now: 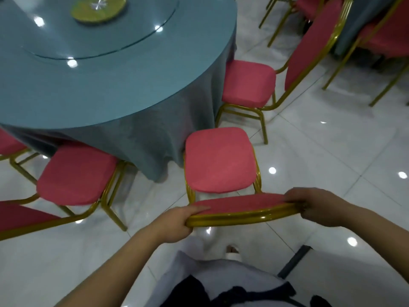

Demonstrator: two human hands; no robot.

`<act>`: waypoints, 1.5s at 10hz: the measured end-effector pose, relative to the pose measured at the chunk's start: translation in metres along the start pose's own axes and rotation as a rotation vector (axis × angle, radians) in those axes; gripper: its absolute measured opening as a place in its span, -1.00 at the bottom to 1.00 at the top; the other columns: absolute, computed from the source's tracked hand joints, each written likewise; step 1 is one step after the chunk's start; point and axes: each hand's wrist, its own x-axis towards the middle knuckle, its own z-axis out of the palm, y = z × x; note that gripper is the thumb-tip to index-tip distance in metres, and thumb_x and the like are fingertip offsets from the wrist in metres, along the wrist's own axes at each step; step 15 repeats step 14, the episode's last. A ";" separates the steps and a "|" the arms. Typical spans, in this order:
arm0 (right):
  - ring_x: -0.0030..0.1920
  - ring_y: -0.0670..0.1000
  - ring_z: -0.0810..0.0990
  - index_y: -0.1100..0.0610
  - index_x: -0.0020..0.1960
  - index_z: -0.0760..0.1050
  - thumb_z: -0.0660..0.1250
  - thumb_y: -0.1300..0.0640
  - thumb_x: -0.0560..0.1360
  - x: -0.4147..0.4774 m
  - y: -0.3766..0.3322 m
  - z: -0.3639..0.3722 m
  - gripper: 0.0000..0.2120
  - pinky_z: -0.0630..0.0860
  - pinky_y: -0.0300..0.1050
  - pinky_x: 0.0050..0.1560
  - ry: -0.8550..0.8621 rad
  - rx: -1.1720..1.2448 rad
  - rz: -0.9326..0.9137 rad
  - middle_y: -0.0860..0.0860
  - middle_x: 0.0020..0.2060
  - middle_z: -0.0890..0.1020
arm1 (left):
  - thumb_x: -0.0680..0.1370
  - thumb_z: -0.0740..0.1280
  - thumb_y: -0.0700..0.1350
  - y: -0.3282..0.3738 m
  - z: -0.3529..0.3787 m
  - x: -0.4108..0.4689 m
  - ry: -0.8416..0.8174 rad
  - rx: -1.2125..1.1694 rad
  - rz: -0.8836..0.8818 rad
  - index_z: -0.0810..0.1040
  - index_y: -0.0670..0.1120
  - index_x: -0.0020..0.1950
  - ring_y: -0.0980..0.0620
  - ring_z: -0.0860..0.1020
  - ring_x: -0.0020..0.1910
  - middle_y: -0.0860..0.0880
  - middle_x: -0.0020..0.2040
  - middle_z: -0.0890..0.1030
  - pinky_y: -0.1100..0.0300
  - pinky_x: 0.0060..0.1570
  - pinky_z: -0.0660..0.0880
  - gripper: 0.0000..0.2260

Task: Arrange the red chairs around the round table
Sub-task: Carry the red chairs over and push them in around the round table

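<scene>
The left hand and the right hand are gripping both ends of the back of the red chair, fingers curled round it. The chair is standing just beside the round desk and its hanging blue cloth. A hard push may be catching the cloth or bumping the next chair. No boxes are showing; a green disc is sitting on the desk.

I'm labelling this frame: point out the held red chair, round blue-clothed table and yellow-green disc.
Held red chair with gold metal frame point(219, 160): head view, seat cushion.
Round table under blue cloth point(110, 85): head view, bare tabletop.
Yellow-green disc point(99, 7): head view, top.
</scene>
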 end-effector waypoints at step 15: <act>0.48 0.19 0.28 -0.25 0.57 0.06 0.51 0.18 0.42 0.154 -0.099 -0.152 -0.06 0.41 0.12 0.34 -0.175 -0.230 0.119 0.06 0.55 0.21 | 0.49 0.39 0.26 -0.014 -0.061 0.021 0.242 -0.298 -0.057 0.17 0.29 0.54 0.22 0.29 0.38 0.28 0.37 0.29 0.29 0.29 0.25 -0.32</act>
